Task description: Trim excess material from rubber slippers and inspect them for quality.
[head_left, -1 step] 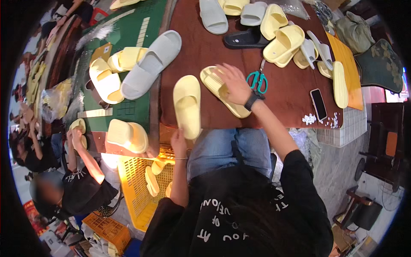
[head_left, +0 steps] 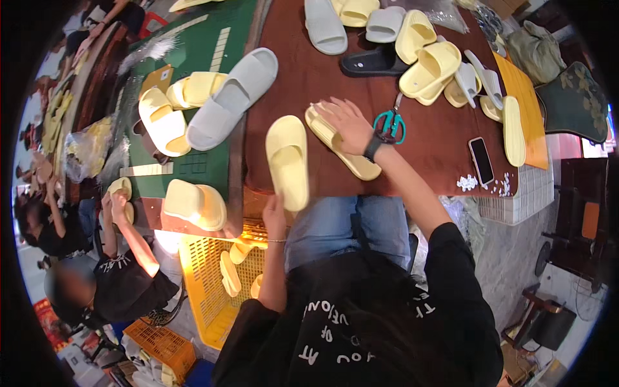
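Observation:
A pale yellow slide slipper (head_left: 287, 162) is at the table's near edge, its lower end reaching past the edge. My left hand (head_left: 275, 220) is closed on that lower end, fingertips partly hidden. To its right, a second pale yellow slipper (head_left: 360, 166) lies slanted on the brown cloth. Across its upper part rests my right hand (head_left: 348, 128), fingers outstretched and covering some of it; a dark watch is on that wrist. Teal-handled scissors (head_left: 398, 129) lie just right of my right hand.
Grey (head_left: 233, 97), black (head_left: 371, 63) and yellow slippers lie around the brown-covered table (head_left: 425, 155). A phone (head_left: 480, 160) sits by small white bits at right. Below left stands a yellow crate (head_left: 200, 284) with slippers. Another person (head_left: 129, 277) handles a slipper at left.
The whole view has shifted slightly to the right. My right hand has slid a little to the left over its slipper; my left hand keeps its place at the other slipper.

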Demonstrator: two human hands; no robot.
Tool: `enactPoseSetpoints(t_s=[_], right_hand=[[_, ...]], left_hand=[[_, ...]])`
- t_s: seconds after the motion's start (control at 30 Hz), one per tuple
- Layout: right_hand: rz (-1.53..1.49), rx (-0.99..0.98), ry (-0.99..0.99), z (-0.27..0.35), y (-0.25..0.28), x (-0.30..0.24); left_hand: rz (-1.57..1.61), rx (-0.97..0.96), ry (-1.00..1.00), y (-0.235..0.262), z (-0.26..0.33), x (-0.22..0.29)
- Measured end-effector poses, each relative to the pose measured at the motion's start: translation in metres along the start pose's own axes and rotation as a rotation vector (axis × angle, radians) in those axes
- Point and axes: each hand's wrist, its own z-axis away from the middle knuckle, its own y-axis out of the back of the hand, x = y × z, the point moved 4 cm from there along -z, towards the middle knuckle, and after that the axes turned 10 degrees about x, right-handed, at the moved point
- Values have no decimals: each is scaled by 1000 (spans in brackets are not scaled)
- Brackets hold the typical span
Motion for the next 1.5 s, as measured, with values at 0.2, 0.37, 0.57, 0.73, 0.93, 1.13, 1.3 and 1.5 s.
enactPoseSetpoints(t_s=[0.2,0.37,0.57,0.73,0.93,1.13,1.3,1.5], right_hand=[[52,-360,-93,-15,16,13],[-300,568,-618,66,131,35],[-391,628,-999,212,88,32],[-812,523,-1273,212,58,-19],[-901,683,-1164,137,13,-52],[-1244,559,-1018,97,11,-86],[-1297,635,-842,95,71,-118],[-929,852,-932,142,29,-35]], left_hand=[[-66,-429,263,-38,48,3],[-100,-560,142,-73,58,33],[61,-685,475,-151,70,23],[262,-575,436,-172,90,5],[-12,-506,-7,-172,91,-23],[260,-425,133,-141,76,2],[207,-264,-171,-61,36,125],[504,-113,-111,13,-131,214]])
